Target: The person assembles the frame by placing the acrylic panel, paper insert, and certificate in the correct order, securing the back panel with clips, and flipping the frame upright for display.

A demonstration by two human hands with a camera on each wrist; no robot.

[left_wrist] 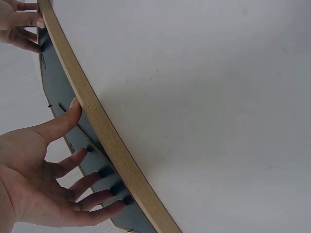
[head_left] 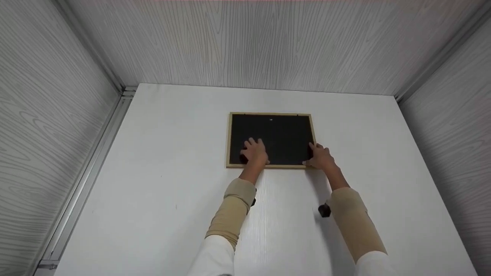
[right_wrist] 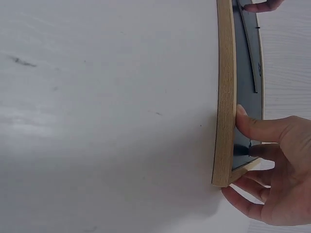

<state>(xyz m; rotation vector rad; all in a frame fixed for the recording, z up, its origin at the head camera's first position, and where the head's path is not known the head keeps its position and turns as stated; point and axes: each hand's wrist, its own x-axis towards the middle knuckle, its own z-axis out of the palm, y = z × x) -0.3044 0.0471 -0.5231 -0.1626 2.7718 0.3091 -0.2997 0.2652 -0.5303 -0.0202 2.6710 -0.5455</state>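
Note:
A picture frame lies face down on the white table, its light wooden rim (head_left: 268, 114) surrounding a black backing board (head_left: 287, 134). A narrow stand leg (right_wrist: 249, 46) shows on the back in the right wrist view. My left hand (head_left: 255, 152) is over the near left part of the back. In the left wrist view its fingers are spread with tips on the backing, the thumb beside the near rim. My right hand (head_left: 321, 157) grips the near right corner, thumb and index finger on the inner side, other fingers around the outside.
Smooth white tabletop (head_left: 172, 134) surrounds the frame. Grey wood-grain panels stand at the back (head_left: 230, 46), left (head_left: 38, 115) and right (head_left: 456, 115). Metal rails (head_left: 88, 172) run along the left edge. A black device (head_left: 324, 210) sits at the right wrist.

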